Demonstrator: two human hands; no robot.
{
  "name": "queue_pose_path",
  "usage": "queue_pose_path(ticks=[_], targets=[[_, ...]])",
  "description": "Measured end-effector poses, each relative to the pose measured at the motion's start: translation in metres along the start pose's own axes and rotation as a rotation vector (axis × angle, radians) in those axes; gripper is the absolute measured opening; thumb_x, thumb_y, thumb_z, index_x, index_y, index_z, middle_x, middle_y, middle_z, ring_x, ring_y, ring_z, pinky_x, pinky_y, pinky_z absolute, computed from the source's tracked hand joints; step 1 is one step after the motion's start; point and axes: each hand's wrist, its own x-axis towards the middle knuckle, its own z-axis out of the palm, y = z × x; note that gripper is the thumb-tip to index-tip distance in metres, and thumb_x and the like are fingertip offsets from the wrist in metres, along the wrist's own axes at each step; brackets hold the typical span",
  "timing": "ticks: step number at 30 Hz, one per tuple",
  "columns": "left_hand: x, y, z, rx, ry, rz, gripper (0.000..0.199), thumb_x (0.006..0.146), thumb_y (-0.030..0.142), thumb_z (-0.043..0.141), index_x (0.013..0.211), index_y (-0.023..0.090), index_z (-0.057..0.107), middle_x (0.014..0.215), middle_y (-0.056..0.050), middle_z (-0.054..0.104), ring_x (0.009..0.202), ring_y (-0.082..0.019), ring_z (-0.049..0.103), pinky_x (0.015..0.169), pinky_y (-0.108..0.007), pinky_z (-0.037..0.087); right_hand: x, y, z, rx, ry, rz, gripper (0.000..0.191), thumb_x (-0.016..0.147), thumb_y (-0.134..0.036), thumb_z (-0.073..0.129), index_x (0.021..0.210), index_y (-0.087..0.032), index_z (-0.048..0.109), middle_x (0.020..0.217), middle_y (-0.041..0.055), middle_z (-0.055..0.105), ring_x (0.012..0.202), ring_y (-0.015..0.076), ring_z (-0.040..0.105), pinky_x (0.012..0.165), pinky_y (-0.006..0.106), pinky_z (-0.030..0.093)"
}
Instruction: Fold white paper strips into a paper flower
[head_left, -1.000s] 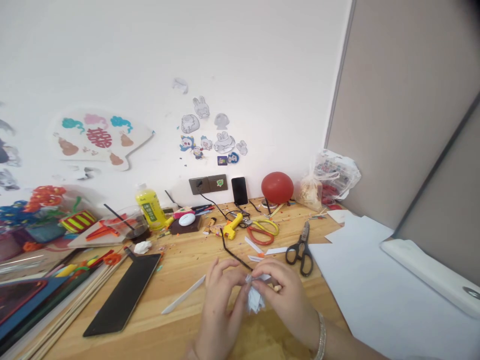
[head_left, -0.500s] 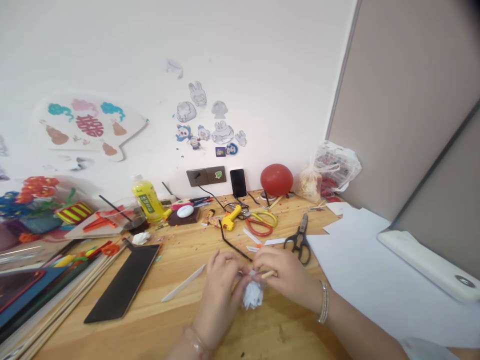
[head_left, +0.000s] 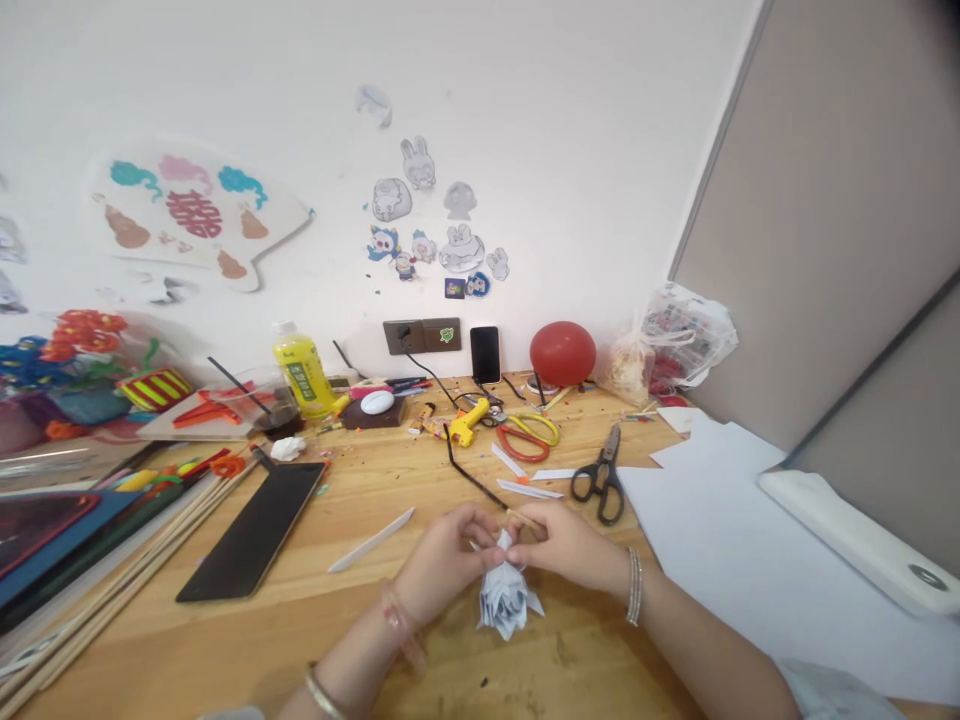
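Wooden tabletop [head_left: 420, 480], near-edge side: we have our left hand [head_left: 446, 545] and right hand [head_left: 559, 540] equally close, both pinched on the white paper flower [head_left: 504, 602] by its narrow end, long axis running from them toward the near edge, pale stick [head_left: 525, 519] also in the right.

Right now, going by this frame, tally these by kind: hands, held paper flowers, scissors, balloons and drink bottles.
Left hand and right hand: 2
Paper flower: 1
Black scissors and red-and-yellow-handled scissors: 2
Balloon: 1
Drink bottle: 1
Total: 7
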Motion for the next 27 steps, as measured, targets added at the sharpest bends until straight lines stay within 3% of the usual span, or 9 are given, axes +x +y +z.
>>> queue_pose_path(ticks=[11,18,27], targets=[[0.0,-0.005,0.002,-0.013,-0.035,-0.036,0.018,0.064,0.031,0.063,0.069,0.014,0.058,0.065,0.0,0.063,0.062,-0.013,0.056,0.056,-0.022,0.041,0.001,0.007,0.005,0.116,0.001,0.056,0.013,0.07,-0.027,0.064,0.069,-0.016,0.057,0.06,-0.0051,0.049,0.058,0.0099,0.044,0.053,0.019,0.032],[0.003,-0.012,0.003,0.014,-0.02,0.083,0.01,0.069,0.025,0.057,0.071,0.015,0.055,0.067,0.001,0.06,0.064,-0.013,0.054,0.059,-0.023,0.041,0.003,0.009,0.008,0.194,0.024,0.015,0.015,0.07,-0.026,0.062,0.068,-0.015,0.052,0.06,-0.0055,0.044,0.057,0.0099,0.041,0.053,0.02,0.031],[-0.001,0.001,0.003,0.093,0.03,0.13,0.006,0.068,0.021,0.055,0.068,0.015,0.055,0.065,0.0,0.057,0.064,-0.013,0.052,0.061,-0.023,0.041,0.004,0.012,0.007,0.29,-0.038,0.044,0.019,0.067,-0.028,0.065,0.075,-0.015,0.055,0.069,-0.0027,0.052,0.065,0.0124,0.048,0.059,0.022,0.036]])
